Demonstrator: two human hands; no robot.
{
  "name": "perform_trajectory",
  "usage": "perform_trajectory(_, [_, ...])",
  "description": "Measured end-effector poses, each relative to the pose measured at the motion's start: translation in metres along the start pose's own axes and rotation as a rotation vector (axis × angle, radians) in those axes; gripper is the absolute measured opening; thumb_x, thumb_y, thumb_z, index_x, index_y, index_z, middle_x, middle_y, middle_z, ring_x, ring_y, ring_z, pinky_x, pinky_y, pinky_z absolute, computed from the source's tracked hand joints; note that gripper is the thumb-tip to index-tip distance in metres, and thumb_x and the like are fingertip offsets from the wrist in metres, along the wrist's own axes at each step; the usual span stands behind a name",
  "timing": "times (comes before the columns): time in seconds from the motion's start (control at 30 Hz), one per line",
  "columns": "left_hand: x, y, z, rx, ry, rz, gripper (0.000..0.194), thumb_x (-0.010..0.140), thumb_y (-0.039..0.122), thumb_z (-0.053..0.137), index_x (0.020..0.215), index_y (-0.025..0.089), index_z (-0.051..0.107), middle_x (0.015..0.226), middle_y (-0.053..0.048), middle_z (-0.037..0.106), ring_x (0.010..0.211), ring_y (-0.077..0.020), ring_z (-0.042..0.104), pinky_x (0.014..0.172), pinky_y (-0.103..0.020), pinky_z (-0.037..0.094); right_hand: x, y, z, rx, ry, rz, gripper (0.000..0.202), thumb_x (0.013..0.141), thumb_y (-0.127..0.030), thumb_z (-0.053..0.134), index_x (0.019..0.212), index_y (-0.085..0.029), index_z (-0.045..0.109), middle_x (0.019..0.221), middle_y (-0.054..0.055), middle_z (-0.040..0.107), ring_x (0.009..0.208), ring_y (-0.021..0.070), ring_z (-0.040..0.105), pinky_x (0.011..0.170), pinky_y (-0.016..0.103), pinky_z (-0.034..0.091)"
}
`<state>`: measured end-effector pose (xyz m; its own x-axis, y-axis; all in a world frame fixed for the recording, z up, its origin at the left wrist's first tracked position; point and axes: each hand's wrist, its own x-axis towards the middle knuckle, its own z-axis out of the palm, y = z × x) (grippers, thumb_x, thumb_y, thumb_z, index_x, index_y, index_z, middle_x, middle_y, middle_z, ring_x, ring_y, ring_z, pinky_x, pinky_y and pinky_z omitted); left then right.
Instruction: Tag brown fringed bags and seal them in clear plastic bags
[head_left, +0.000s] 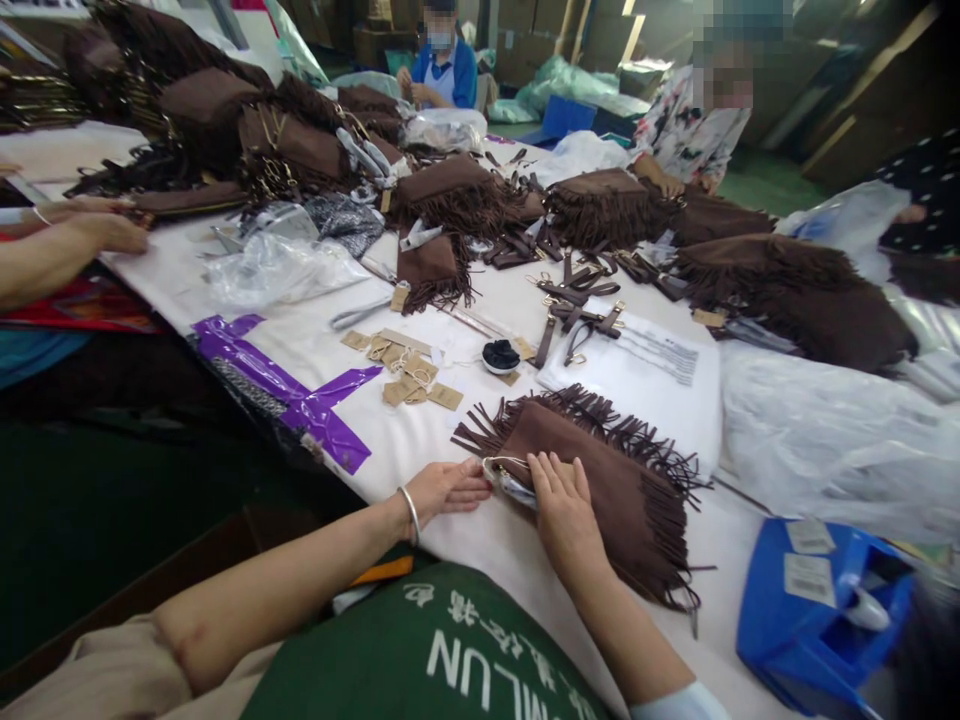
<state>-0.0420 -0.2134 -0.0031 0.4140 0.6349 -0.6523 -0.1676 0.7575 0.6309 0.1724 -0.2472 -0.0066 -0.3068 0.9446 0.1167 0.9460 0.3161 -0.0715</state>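
A brown fringed bag [630,480] lies flat on the white table in front of me. My right hand [564,505] rests on its near left part with the fingers stretched out, partly over a tan tag. At the bag's left edge, my left hand [450,488] lies with straight fingers, its tips by a looped white string [491,466]. Something silvery-grey [516,487] shows between the hands at the bag's edge. Whether the left fingertips touch the string, I cannot tell.
Tan paper tags [412,375], a small dish with black contents [500,355] and brown straps [577,295] lie beyond the bag. Fringed bags [450,190] pile up farther back. A blue plastic holder [795,610] stands right. A co-worker's hands [97,228] are at left; others work across the table.
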Motion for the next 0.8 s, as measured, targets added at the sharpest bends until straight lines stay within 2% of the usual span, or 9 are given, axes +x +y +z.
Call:
perform_trajectory(0.17, [0.031, -0.004, 0.024, -0.395, -0.321, -0.058, 0.046, 0.086, 0.048, 0.056, 0.109, 0.009, 0.062, 0.101, -0.013, 0.070, 0.095, -0.0220, 0.066, 0.097, -0.037, 0.043, -0.015, -0.012, -0.008, 0.016, 0.019, -0.024, 0.061, 0.077, 0.003, 0.035, 0.137, -0.007, 0.038, 0.136, 0.015, 0.049, 0.129, 0.0253, 0.042, 0.110, 0.047, 0.029])
perform_trajectory(0.23, [0.047, -0.002, 0.032, -0.527, -0.385, -0.111, 0.041, 0.089, 0.042, 0.052, 0.107, 0.006, 0.063, 0.099, -0.014, 0.070, 0.096, -0.0241, 0.066, 0.097, -0.038, 0.043, -0.025, -0.019, -0.006, 0.024, 0.020, -0.059, 0.063, 0.075, 0.003, 0.035, 0.138, -0.007, 0.037, 0.136, 0.016, 0.049, 0.129, 0.0262, 0.042, 0.109, 0.048, 0.032])
perform_trajectory(0.37, [0.069, 0.007, 0.035, -0.610, -0.332, -0.205, 0.040, 0.090, 0.037, 0.047, 0.102, 0.003, 0.064, 0.090, -0.016, 0.071, 0.094, -0.0267, 0.067, 0.094, -0.041, 0.045, -0.038, -0.022, 0.004, 0.064, 0.019, -0.108, 0.068, 0.073, 0.001, 0.037, 0.140, -0.006, 0.032, 0.139, 0.015, 0.045, 0.131, 0.0283, 0.038, 0.108, 0.050, 0.034])
perform_trajectory(0.43, [0.073, 0.013, 0.032, -0.596, -0.268, -0.146, 0.038, 0.090, 0.034, 0.046, 0.101, 0.003, 0.064, 0.087, -0.015, 0.072, 0.094, -0.0270, 0.067, 0.094, -0.042, 0.046, -0.039, -0.022, 0.009, 0.107, 0.017, -0.106, 0.070, 0.071, 0.002, 0.038, 0.141, -0.006, 0.031, 0.141, 0.015, 0.043, 0.133, 0.0288, 0.035, 0.108, 0.051, 0.033])
perform_trajectory(0.5, [0.071, 0.017, 0.029, -0.549, -0.172, 0.028, 0.034, 0.088, 0.031, 0.050, 0.103, 0.004, 0.064, 0.088, -0.014, 0.072, 0.095, -0.0265, 0.066, 0.095, -0.042, 0.045, -0.039, -0.024, 0.013, 0.161, 0.017, -0.091, 0.071, 0.070, 0.002, 0.038, 0.140, -0.007, 0.033, 0.140, 0.015, 0.043, 0.134, 0.0285, 0.033, 0.108, 0.052, 0.032])
perform_trajectory(0.6, [0.061, 0.019, 0.028, -0.244, -0.031, 0.430, 0.037, 0.085, 0.029, 0.057, 0.116, 0.010, 0.060, 0.106, -0.012, 0.069, 0.105, -0.0256, 0.062, 0.101, -0.042, 0.041, -0.037, -0.031, 0.013, 0.245, -0.003, -0.069, 0.070, 0.069, 0.000, 0.042, 0.138, -0.009, 0.037, 0.140, 0.015, 0.044, 0.136, 0.0287, 0.030, 0.109, 0.054, 0.029])
perform_trajectory(0.67, [0.054, 0.015, 0.031, 0.211, -0.050, 0.637, 0.043, 0.086, 0.030, 0.056, 0.126, 0.016, 0.054, 0.126, -0.010, 0.059, 0.120, -0.0247, 0.052, 0.108, -0.041, 0.034, -0.037, -0.034, 0.009, 0.292, -0.030, -0.081, 0.065, 0.073, -0.007, 0.048, 0.138, -0.011, 0.038, 0.142, 0.014, 0.041, 0.136, 0.0300, 0.028, 0.110, 0.056, 0.026])
perform_trajectory(0.73, [0.049, 0.007, 0.036, 0.748, -0.124, 0.748, 0.047, 0.089, 0.030, 0.052, 0.133, 0.018, 0.047, 0.140, -0.008, 0.045, 0.133, -0.0234, 0.036, 0.114, -0.042, 0.023, -0.037, -0.032, 0.004, 0.322, -0.059, -0.114, 0.057, 0.082, -0.022, 0.052, 0.137, -0.014, 0.040, 0.143, 0.011, 0.041, 0.136, 0.0294, 0.028, 0.111, 0.055, 0.025])
perform_trajectory(0.8, [0.048, -0.002, 0.041, 1.178, -0.141, 0.809, 0.049, 0.091, 0.031, 0.048, 0.137, 0.018, 0.041, 0.147, -0.008, 0.034, 0.139, -0.0226, 0.023, 0.116, -0.045, 0.014, -0.040, -0.021, 0.000, 0.319, -0.066, -0.117, 0.048, 0.089, -0.033, 0.047, 0.135, -0.020, 0.043, 0.140, 0.007, 0.045, 0.136, 0.0258, 0.029, 0.112, 0.052, 0.024])
